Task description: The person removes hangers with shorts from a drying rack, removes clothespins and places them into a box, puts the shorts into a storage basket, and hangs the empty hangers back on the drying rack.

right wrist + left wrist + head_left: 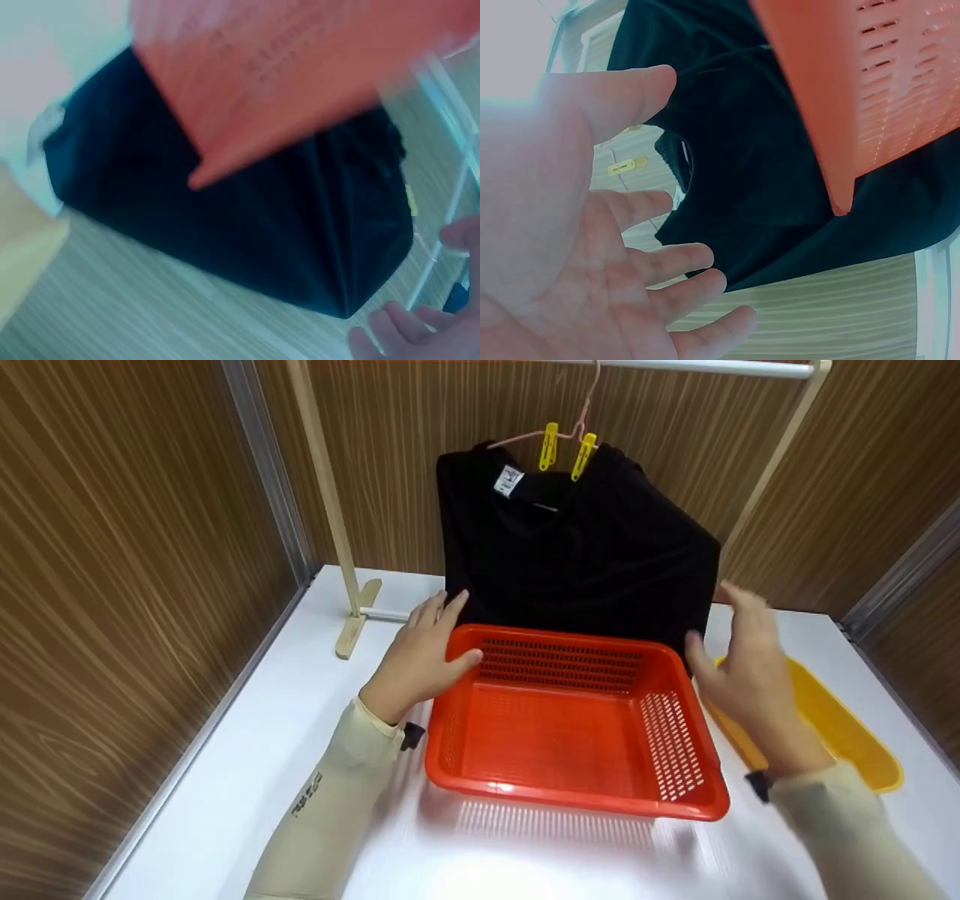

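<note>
A red plastic basket with slotted sides stands on the white table, and nothing lies in it. Behind it a black shirt hangs from a pink hanger, with two yellow clothespins on the hanger. My left hand is at the basket's far left corner, fingers spread; in the left wrist view its palm shows apart from the rim. Over the yellow basket, right of the red one, my right hand is raised with fingers extended, slightly blurred. Neither hand holds anything.
A yellow basket lies at the right, partly behind my right forearm. The rack has wooden posts, a white top bar and a wooden foot at left. Wood-grain panels enclose the table.
</note>
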`<state>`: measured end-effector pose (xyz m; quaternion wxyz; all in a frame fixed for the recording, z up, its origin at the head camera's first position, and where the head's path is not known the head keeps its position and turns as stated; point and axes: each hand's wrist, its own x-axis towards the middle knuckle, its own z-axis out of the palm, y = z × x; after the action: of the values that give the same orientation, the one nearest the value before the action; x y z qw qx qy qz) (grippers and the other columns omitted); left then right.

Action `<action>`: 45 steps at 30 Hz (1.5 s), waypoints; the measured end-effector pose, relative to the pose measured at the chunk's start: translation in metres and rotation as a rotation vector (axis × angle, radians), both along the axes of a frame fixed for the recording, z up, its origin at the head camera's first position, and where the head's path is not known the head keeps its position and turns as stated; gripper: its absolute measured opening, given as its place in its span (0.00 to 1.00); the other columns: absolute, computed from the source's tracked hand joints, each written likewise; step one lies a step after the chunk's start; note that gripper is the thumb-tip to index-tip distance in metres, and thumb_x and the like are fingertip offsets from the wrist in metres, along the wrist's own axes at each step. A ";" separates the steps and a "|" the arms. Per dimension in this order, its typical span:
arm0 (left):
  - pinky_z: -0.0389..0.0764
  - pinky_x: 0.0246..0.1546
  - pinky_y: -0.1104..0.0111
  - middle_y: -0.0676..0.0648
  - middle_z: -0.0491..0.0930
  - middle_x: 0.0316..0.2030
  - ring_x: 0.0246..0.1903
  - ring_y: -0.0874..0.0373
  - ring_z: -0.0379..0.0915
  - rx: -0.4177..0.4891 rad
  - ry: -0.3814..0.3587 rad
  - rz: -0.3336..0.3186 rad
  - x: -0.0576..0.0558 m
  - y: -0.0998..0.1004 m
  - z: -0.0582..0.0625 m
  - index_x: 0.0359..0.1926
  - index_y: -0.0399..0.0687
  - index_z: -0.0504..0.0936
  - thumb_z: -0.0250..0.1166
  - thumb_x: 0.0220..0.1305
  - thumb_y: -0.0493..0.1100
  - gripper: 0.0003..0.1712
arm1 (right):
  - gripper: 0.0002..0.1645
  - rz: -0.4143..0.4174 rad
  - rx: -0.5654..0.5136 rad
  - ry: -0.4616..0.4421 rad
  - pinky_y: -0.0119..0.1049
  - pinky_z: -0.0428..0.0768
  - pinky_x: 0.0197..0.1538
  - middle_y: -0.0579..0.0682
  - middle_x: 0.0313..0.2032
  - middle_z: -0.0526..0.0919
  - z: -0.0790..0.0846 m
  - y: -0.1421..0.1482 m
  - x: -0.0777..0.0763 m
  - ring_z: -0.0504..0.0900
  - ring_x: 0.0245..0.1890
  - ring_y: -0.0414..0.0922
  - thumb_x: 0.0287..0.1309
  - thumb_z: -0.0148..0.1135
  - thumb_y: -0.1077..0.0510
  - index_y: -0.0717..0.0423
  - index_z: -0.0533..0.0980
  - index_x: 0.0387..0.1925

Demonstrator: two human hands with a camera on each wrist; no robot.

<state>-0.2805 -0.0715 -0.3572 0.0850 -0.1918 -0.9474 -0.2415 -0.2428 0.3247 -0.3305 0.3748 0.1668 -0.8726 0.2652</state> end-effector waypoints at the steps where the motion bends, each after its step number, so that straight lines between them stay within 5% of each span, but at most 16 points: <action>1: 0.52 0.66 0.49 0.46 0.43 0.74 0.71 0.47 0.41 -0.001 0.001 0.002 0.000 -0.001 0.000 0.74 0.67 0.41 0.56 0.60 0.68 0.48 | 0.38 0.006 0.008 0.050 0.50 0.61 0.64 0.60 0.58 0.70 0.006 0.000 -0.006 0.66 0.59 0.58 0.52 0.63 0.58 0.56 0.63 0.65; 4: 0.52 0.66 0.48 0.45 0.44 0.73 0.71 0.46 0.42 -0.004 0.009 0.008 -0.001 -0.003 0.002 0.74 0.65 0.42 0.57 0.60 0.67 0.49 | 0.34 0.003 0.006 0.091 0.49 0.63 0.62 0.61 0.55 0.71 0.026 -0.003 -0.024 0.68 0.56 0.57 0.52 0.62 0.59 0.59 0.66 0.62; 9: 0.53 0.66 0.49 0.43 0.47 0.72 0.70 0.46 0.44 -0.018 0.031 0.031 -0.001 -0.007 0.005 0.74 0.64 0.42 0.59 0.60 0.65 0.50 | 0.30 -0.012 -0.006 -0.010 0.47 0.63 0.62 0.59 0.55 0.70 0.055 -0.008 -0.051 0.67 0.56 0.53 0.57 0.59 0.56 0.60 0.65 0.61; 13: 0.52 0.66 0.50 0.43 0.48 0.72 0.70 0.47 0.45 -0.008 0.020 0.027 0.001 -0.005 0.005 0.74 0.64 0.42 0.59 0.60 0.64 0.49 | 0.26 -0.017 -0.115 -0.037 0.41 0.64 0.61 0.56 0.52 0.69 0.070 -0.006 -0.067 0.67 0.53 0.49 0.59 0.58 0.57 0.61 0.66 0.57; 16: 0.52 0.67 0.50 0.44 0.47 0.73 0.70 0.47 0.44 -0.005 0.002 0.008 0.002 -0.001 0.004 0.74 0.66 0.40 0.58 0.61 0.64 0.49 | 0.25 -0.048 -0.186 -0.101 0.36 0.64 0.62 0.53 0.53 0.68 0.078 -0.004 -0.076 0.67 0.54 0.46 0.61 0.56 0.54 0.56 0.65 0.58; 24: 0.52 0.67 0.50 0.44 0.49 0.72 0.70 0.47 0.45 0.010 0.022 -0.002 0.000 0.003 0.000 0.74 0.64 0.42 0.58 0.61 0.64 0.48 | 0.29 -0.028 -0.145 -0.283 0.42 0.61 0.65 0.55 0.60 0.67 0.099 -0.010 -0.096 0.66 0.61 0.49 0.66 0.50 0.48 0.52 0.61 0.66; 31: 0.52 0.67 0.51 0.44 0.50 0.72 0.70 0.48 0.45 0.020 0.024 -0.003 0.002 -0.003 0.001 0.74 0.65 0.42 0.59 0.61 0.63 0.48 | 0.27 -0.027 -0.122 -0.409 0.45 0.61 0.65 0.57 0.61 0.71 0.096 -0.023 -0.112 0.68 0.61 0.52 0.67 0.51 0.50 0.52 0.64 0.65; 35: 0.50 0.67 0.51 0.44 0.52 0.71 0.70 0.48 0.45 0.013 0.025 -0.019 0.002 -0.005 -0.001 0.74 0.64 0.42 0.58 0.61 0.63 0.48 | 0.22 -0.116 -0.099 -0.393 0.47 0.66 0.59 0.56 0.55 0.77 0.088 -0.030 -0.116 0.73 0.55 0.52 0.67 0.51 0.48 0.54 0.73 0.56; 38: 0.49 0.67 0.51 0.45 0.55 0.70 0.70 0.48 0.46 0.013 0.027 -0.017 0.002 -0.006 -0.001 0.74 0.63 0.42 0.58 0.61 0.63 0.48 | 0.21 -0.177 -0.016 -0.301 0.50 0.70 0.48 0.58 0.42 0.81 0.084 -0.033 -0.116 0.77 0.43 0.55 0.66 0.50 0.45 0.57 0.78 0.42; 42: 0.49 0.68 0.51 0.45 0.58 0.68 0.69 0.47 0.47 0.018 0.038 0.000 0.001 -0.007 0.001 0.74 0.63 0.42 0.58 0.61 0.63 0.48 | 0.29 -0.226 0.188 -0.197 0.53 0.68 0.32 0.59 0.21 0.74 0.081 -0.034 -0.118 0.73 0.25 0.58 0.68 0.44 0.41 0.60 0.71 0.21; 45: 0.48 0.68 0.50 0.44 0.57 0.69 0.70 0.46 0.46 0.016 0.033 -0.003 0.000 -0.006 0.003 0.74 0.65 0.42 0.58 0.61 0.63 0.48 | 0.34 -0.240 0.268 -0.183 0.51 0.65 0.26 0.56 0.13 0.66 0.078 -0.033 -0.120 0.70 0.18 0.57 0.69 0.38 0.39 0.58 0.64 0.15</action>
<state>-0.2809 -0.0776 -0.3541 0.1018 -0.1966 -0.9436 -0.2461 -0.3629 0.2916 -0.2527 0.2973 0.0852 -0.9441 0.1142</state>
